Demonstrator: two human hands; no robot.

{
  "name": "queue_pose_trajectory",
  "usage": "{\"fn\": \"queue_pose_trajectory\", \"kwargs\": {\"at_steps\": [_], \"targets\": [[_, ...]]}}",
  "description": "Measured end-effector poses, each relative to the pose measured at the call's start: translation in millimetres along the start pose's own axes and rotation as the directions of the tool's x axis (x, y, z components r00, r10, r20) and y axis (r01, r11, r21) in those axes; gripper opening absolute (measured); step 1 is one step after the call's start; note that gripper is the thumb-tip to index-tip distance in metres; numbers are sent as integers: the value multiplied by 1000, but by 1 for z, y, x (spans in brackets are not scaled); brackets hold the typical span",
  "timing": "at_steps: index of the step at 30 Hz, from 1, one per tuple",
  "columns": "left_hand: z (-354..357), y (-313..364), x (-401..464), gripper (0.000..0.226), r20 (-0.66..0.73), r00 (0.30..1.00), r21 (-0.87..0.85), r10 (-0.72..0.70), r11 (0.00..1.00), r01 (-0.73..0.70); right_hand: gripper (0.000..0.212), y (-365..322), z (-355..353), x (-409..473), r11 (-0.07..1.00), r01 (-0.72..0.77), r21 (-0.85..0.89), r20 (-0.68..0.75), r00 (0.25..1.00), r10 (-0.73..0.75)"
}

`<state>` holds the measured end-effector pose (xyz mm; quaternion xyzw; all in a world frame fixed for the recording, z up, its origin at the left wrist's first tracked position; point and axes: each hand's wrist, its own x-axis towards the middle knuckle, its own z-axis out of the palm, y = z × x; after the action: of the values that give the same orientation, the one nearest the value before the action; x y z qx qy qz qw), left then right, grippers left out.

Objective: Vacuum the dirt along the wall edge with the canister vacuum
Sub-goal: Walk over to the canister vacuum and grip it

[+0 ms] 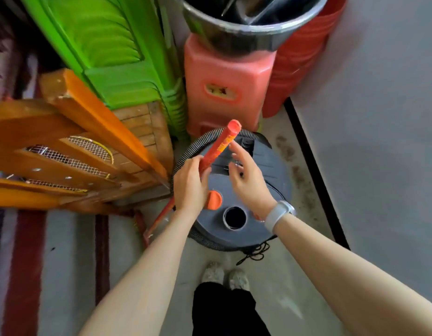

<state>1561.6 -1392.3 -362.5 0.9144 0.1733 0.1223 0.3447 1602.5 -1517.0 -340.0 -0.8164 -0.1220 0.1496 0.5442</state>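
The canister vacuum (236, 197) sits on the floor right beneath both hands, its grey round lid facing straight up at the camera, the ribbed hose (198, 144) curled round its far and left edge and an open round port (234, 218) on the near side, just under the right wrist. Along the floor to the right of the right hand runs a dark speckled band of dirt (298, 170), next to the black strip at the foot of the wall (379, 117).

The left hand (189, 184) is wrapped around a red-orange pole (218, 147), gripping it low. That pole's long axis runs from lower left to upper right, its capped end up and away past the fingertips, its lower part carrying on below the hand toward the floor on the left. What sort of tool it is, I cannot tell. The right hand (248, 180) hovers just beside the pole, fingers spread and loose, holding nothing.

As I read it, the pole is being cleared off the vacuum first. Best to lift it along its own line, keeping it off the hose loops, and park it left against the wooden chair (64, 151), not the wall side. Then free the hose before dragging the canister.
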Motion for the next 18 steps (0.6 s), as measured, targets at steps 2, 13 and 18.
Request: {"fn": "queue_pose_trajectory", "kwargs": {"at_steps": [2, 13, 18], "targets": [[-20, -1, -20, 26, -71, 996, -1, -53, 999, 53, 48, -10, 0, -7, 999, 26, -36, 47, 999, -24], [-209, -67, -118, 21, -463, 729, -278, -504, 864, 420, 55, -88, 136, -78, 933, 305, -193, 671, 735, -102], [-282, -119, -142, 18, -557, 670, -272, -491, 870, 411, 55, -122, 223, -99, 918, 327, -225, 749, 660, -52]]}}
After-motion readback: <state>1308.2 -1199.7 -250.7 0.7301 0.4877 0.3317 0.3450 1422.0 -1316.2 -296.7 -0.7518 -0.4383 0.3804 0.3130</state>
